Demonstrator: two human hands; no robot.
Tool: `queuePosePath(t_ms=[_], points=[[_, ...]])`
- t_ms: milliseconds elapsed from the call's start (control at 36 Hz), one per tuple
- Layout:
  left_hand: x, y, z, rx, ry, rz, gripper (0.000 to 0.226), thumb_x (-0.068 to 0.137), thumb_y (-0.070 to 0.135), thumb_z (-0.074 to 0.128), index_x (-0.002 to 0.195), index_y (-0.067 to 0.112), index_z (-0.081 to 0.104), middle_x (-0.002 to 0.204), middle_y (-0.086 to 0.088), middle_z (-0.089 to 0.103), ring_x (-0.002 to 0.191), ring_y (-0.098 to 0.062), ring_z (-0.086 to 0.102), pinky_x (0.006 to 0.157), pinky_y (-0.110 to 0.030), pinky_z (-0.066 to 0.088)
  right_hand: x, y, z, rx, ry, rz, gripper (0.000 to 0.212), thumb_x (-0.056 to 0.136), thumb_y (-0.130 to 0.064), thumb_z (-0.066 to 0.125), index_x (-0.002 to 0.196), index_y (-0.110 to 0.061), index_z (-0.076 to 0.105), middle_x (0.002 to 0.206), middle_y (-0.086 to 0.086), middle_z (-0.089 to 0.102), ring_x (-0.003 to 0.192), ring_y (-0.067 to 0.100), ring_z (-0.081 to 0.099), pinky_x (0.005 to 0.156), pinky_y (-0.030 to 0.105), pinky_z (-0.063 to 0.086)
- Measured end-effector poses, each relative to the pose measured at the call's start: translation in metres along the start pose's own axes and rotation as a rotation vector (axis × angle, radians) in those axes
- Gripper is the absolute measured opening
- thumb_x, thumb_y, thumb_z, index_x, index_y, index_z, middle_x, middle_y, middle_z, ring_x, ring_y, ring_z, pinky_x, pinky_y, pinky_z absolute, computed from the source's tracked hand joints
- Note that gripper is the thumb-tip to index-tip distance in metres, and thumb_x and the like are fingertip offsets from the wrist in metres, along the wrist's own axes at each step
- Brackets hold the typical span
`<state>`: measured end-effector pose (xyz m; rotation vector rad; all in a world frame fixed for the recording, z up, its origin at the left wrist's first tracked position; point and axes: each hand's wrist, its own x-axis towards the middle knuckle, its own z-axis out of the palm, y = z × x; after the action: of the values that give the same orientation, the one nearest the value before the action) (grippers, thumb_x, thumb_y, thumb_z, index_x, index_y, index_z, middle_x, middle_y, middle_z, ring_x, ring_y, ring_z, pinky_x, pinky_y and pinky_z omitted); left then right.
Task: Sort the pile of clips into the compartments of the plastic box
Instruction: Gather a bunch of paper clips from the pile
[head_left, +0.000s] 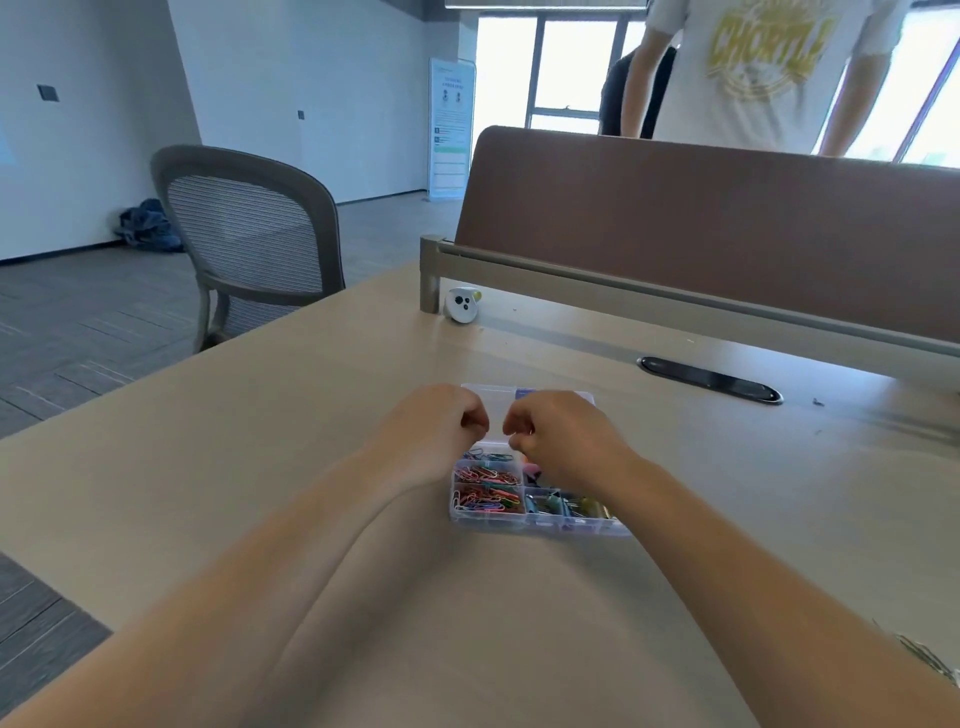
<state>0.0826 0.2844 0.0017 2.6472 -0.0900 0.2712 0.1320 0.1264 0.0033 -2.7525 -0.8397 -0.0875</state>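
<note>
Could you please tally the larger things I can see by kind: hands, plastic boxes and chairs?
Hands: 2 (left hand, right hand)
Plastic box: 1
Chair: 1
Total: 4

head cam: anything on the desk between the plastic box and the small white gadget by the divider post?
Nothing. In the head view the desk is bare from the plastic box up to the white gadget. Both hands hover over the box's far half.

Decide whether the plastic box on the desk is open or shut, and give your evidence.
Open. The plastic box shows its coloured paper clips uncovered in their compartments, with its clear lid lying beyond both hands.
</note>
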Motion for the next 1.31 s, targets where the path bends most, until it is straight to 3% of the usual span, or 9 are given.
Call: queuePosePath(t_ms=[417, 500, 750, 861, 944, 1000, 1083, 1139, 1306], points=[[-0.028, 0.132, 0.035, -0.034, -0.044, 0.211, 0.011, 0.092, 0.026, 0.058, 0.085, 0.029, 0.065, 0.088, 0.014, 0.065, 0.084, -0.008, 0.059, 0.066, -0.022, 0.042, -0.143, 0.079, -0.069, -0.012, 0.022, 0.218, 0.017, 0.093, -0.033, 0.060, 0.105, -0.024, 0.068, 0.102, -0.003, 0.066, 0.091, 0.017, 0.058, 0.082, 0.033, 0.051], [-0.036, 0.163, 0.050, -0.048, -0.073, 0.277, 0.010, 0.092, 0.026, 0.058, 0.091, 0.022, 0.068, 0.091, 0.010, 0.064, 0.079, -0.006, 0.057, 0.058, -0.014, 0.034, -0.175, 0.096, -0.077, -0.006, 0.017, 0.268, 0.017, 0.092, -0.033, 0.061, 0.104, -0.024, 0.068, 0.103, -0.004, 0.065, 0.092, 0.016, 0.057, 0.083, 0.032, 0.050], [-0.059, 0.226, 0.104, 0.016, -0.284, 0.280, 0.025, 0.089, 0.034, 0.063, 0.109, 0.020, 0.066, 0.106, 0.002, 0.062, 0.078, -0.012, 0.057, 0.066, -0.024, 0.042, -0.253, 0.146, -0.086, -0.066, -0.075, 0.432, 0.029, 0.088, -0.036, 0.066, 0.115, -0.024, 0.065, 0.114, -0.004, 0.064, 0.099, 0.016, 0.059, 0.087, 0.031, 0.048], [-0.065, 0.239, 0.128, 0.079, -0.374, 0.208, 0.046, 0.084, 0.035, 0.068, 0.126, 0.018, 0.059, 0.125, -0.006, 0.056, 0.108, -0.024, 0.057, 0.083, -0.026, 0.044, -0.276, 0.163, -0.086, -0.101, -0.159, 0.505, 0.048, 0.084, -0.042, 0.070, 0.124, -0.015, 0.063, 0.121, 0.003, 0.064, 0.108, 0.023, 0.060, 0.091, 0.032, 0.048], [-0.068, 0.247, 0.139, 0.114, -0.371, 0.196, 0.048, 0.077, 0.036, 0.070, 0.117, 0.010, 0.064, 0.119, -0.015, 0.060, 0.107, -0.031, 0.060, 0.088, -0.034, 0.051, -0.288, 0.168, -0.082, -0.064, -0.194, 0.555, 0.051, 0.076, -0.050, 0.074, 0.102, -0.006, 0.068, 0.097, 0.010, 0.072, 0.085, 0.027, 0.068, 0.077, 0.035, 0.054], [-0.069, 0.252, 0.143, 0.115, -0.371, 0.200, 0.041, 0.076, 0.033, 0.072, 0.105, 0.005, 0.064, 0.105, -0.018, 0.063, 0.097, -0.031, 0.063, 0.079, -0.033, 0.050, -0.292, 0.168, -0.076, -0.093, -0.177, 0.562, 0.040, 0.071, -0.048, 0.075, 0.070, -0.010, 0.062, 0.066, 0.007, 0.064, 0.063, 0.028, 0.059, 0.053, 0.028, 0.043], [-0.070, 0.259, 0.146, 0.132, -0.371, 0.205, 0.031, 0.078, 0.033, 0.072, 0.098, 0.011, 0.065, 0.099, -0.013, 0.062, 0.089, -0.027, 0.060, 0.068, -0.028, 0.043, -0.292, 0.166, -0.067, -0.126, -0.080, 0.580, 0.045, 0.069, -0.040, 0.074, 0.052, -0.010, 0.046, 0.052, 0.008, 0.047, 0.055, 0.026, 0.047, 0.043, 0.027, 0.027], [-0.069, 0.261, 0.148, 0.131, -0.358, 0.207, 0.020, 0.080, 0.030, 0.070, 0.087, 0.012, 0.063, 0.093, -0.012, 0.061, 0.083, -0.026, 0.058, 0.061, -0.026, 0.034, -0.290, 0.167, -0.062, -0.115, -0.034, 0.591, 0.039, 0.074, -0.034, 0.073, 0.054, -0.011, 0.049, 0.059, 0.010, 0.052, 0.063, 0.028, 0.052, 0.050, 0.027, 0.032], [-0.067, 0.267, 0.161, 0.067, -0.287, 0.225, 0.023, 0.081, 0.023, 0.068, 0.104, 0.019, 0.068, 0.111, -0.008, 0.064, 0.098, -0.024, 0.061, 0.073, -0.024, 0.042, -0.286, 0.176, -0.054, -0.083, 0.021, 0.548, 0.022, 0.083, -0.011, 0.062, 0.102, -0.009, 0.072, 0.102, 0.012, 0.071, 0.097, 0.029, 0.066, 0.078, 0.029, 0.052]])
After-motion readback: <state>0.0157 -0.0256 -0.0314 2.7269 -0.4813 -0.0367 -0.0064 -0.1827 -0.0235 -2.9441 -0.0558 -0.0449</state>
